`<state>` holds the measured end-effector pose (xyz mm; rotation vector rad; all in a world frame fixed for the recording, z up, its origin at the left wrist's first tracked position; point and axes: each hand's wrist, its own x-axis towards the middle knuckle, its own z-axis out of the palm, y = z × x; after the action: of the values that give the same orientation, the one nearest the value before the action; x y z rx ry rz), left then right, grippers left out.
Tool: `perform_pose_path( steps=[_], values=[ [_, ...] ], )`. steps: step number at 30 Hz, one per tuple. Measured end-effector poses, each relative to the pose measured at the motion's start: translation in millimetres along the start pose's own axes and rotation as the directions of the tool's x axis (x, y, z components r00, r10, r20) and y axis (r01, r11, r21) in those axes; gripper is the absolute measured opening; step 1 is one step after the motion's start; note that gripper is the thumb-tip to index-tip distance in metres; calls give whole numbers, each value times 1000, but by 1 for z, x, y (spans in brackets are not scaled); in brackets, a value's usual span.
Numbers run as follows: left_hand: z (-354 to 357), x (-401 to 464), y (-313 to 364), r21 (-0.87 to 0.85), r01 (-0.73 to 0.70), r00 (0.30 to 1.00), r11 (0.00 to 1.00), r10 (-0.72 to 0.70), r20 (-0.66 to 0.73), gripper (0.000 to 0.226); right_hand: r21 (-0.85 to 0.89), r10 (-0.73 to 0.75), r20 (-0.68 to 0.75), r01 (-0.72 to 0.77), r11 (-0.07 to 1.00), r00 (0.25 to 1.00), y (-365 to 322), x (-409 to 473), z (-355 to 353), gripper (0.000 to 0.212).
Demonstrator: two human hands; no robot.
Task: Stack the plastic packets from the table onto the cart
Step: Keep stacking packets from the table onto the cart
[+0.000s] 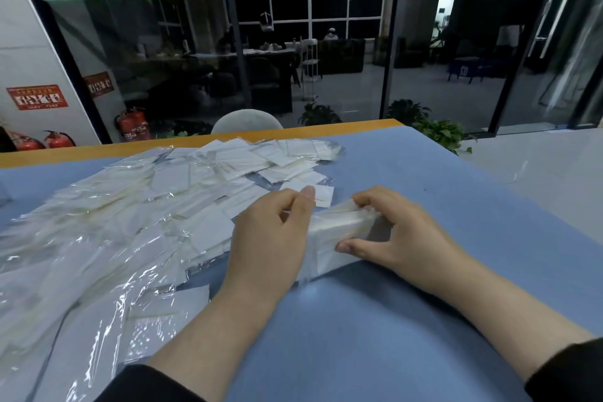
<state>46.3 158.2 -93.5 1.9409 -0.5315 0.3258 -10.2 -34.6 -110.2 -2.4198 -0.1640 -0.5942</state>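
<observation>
A wide heap of clear plastic packets [137, 206] with white inserts covers the left and middle of the blue table [440, 199]. Between my hands lies a thick bundle of packets [339, 232], resting on the table. My left hand [270, 238] grips its left end, fingers curled over the top. My right hand [401, 232] grips the right end, thumb at the near side and fingers over the far side. No cart is in view.
The table's orange far edge [195, 140] runs in front of a grey chair back [246, 121]. Behind stand glass walls, potted plants [434, 130] and red fire extinguishers [132, 124]. Pale floor lies beyond the table's right edge.
</observation>
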Motion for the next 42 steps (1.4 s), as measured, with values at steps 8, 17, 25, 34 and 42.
perform_pose_path(
  steps=[8, 17, 25, 34, 42],
  values=[
    [8, 6, -5, -262, 254, 961, 931, -273, -36, 17, 65, -1, -23, 3, 998, 1000, -9, 1, 6, 72],
    [15, 3, -5, -184, 209, 977, 960, -213, -3, 10, 4, -6, 20, 6, 1000, 1000, -2, 3, 5, 62],
    [20, -2, 3, -261, 191, 979, 946, -202, -16, 17, 94, -25, -75, 32, 995, 997, -8, 3, 8, 61],
    [21, -2, -2, -290, 225, 973, 930, -229, 22, 19, 111, -10, 105, -2, 994, 994, 0, -3, 0, 49],
    [21, -2, -4, -320, 310, 949, 895, -312, 46, 12, 70, 67, 128, -77, 995, 989, -1, -6, -10, 39]
  ],
)
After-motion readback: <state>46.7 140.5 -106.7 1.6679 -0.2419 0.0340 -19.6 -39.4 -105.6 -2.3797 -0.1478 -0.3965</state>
